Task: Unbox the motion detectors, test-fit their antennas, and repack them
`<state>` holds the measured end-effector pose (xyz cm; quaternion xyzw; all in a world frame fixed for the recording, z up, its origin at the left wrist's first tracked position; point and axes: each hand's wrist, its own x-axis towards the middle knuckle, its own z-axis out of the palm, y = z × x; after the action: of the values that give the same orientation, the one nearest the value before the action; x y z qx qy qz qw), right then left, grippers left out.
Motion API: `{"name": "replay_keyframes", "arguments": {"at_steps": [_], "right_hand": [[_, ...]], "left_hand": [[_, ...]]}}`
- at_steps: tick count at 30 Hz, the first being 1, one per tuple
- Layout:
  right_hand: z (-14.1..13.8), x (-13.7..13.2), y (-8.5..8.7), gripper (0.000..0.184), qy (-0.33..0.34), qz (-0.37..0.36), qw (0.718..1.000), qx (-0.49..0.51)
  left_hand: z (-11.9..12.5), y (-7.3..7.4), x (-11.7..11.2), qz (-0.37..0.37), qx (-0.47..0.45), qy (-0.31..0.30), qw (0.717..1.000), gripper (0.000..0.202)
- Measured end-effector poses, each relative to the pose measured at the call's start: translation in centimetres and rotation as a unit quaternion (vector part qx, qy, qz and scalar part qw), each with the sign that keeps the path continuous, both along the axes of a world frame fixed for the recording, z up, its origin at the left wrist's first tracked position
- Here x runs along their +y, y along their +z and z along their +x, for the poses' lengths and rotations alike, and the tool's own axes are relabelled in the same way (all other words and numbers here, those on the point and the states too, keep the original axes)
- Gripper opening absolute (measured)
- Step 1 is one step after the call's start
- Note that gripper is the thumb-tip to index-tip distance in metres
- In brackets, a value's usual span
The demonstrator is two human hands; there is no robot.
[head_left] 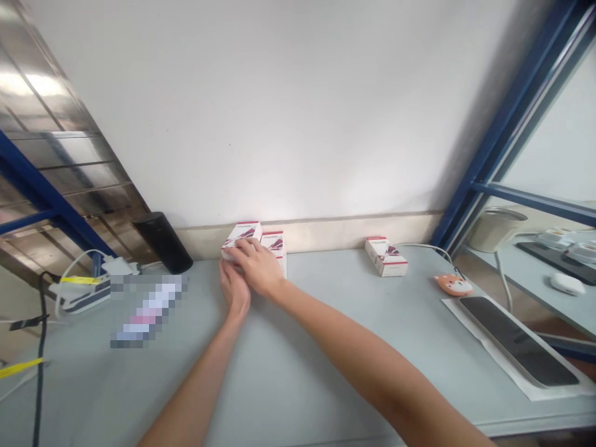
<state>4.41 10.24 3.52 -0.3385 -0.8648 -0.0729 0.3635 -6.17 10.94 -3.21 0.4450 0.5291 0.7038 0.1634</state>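
Note:
Small white cartons with red edges and a dark red printed pattern stand in a group at the back of the table, against the wall. My right hand [261,267] is closed over the front of the upper left carton [246,230], its fingers bent onto the top. Just below, my left hand [234,288] cups the lower left side of the group, with its fingers partly hidden. Another carton [274,241] touches this one on the right, partly behind my right hand. How many cartons lie underneath is hidden.
A separate carton [386,256] lies to the right. Near it are an orange animal-face case [454,284] and a dark flat device [516,340] on white paper. A black cylinder [162,242], a power strip [86,295] and cables lie left. Blue frames flank the table.

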Motion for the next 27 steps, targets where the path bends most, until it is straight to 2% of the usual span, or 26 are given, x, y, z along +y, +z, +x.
{"name": "replay_keyframes", "arguments": {"at_steps": [2, 5, 7, 8, 11, 14, 17, 20, 21, 23, 27], "right_hand": [[1.9, -0.2, 0.2, 0.045, 0.017, 0.001, 1.0, 0.002], [8.4, -0.2, 0.2, 0.059, 0.034, 0.014, 0.999, -0.024], [14.4, -0.4, 0.1, 0.059, -0.053, -0.003, 0.997, -0.055], [17.6, -0.5, -0.1, 0.058, -0.133, -0.025, 0.989, -0.057], [26.0, -1.3, -1.2, 0.049, -0.304, -0.066, 0.951, 0.003], [30.9, -2.0, -3.0, 0.057, -0.407, -0.126, 0.904, 0.03], [31.9, -2.0, -4.0, 0.055, -0.427, -0.181, 0.885, 0.028], [30.4, -2.1, -3.8, 0.055, -0.39, -0.2, 0.898, 0.027], [29.5, -2.3, -3.5, 0.059, -0.363, -0.205, 0.908, 0.034], [27.6, -3.2, -2.8, 0.069, -0.274, -0.213, 0.934, 0.077], [23.7, -6.2, -2.3, 0.089, -0.128, -0.193, 0.962, 0.144]], "left_hand": [[0.2, 0.5, -0.3, -0.012, 0.013, 0.019, 1.0, 0.036], [0.8, 1.4, -0.9, -0.029, 0.042, 0.046, 0.998, 0.039], [1.5, 2.0, -1.5, -0.026, 0.069, 0.079, 0.994, 0.037], [1.9, 2.2, -1.9, -0.016, 0.084, 0.102, 0.991, 0.042], [3.8, 2.7, -3.5, 0.015, 0.141, 0.129, 0.981, 0.059], [6.6, 2.6, -5.8, 0.074, 0.27, 0.1, 0.955, 0.057], [9.0, 1.9, -8.3, 0.102, 0.354, -0.013, 0.93, 0.05], [10.0, 0.9, -9.8, 0.047, 0.385, -0.167, 0.906, 0.042], [10.0, 0.6, -10.0, 0.011, 0.384, -0.221, 0.896, 0.039], [9.7, 0.1, -10.0, -0.052, 0.343, -0.287, 0.893, 0.037], [9.3, 0.1, -9.3, -0.111, 0.224, -0.346, 0.904, 0.055]]}}
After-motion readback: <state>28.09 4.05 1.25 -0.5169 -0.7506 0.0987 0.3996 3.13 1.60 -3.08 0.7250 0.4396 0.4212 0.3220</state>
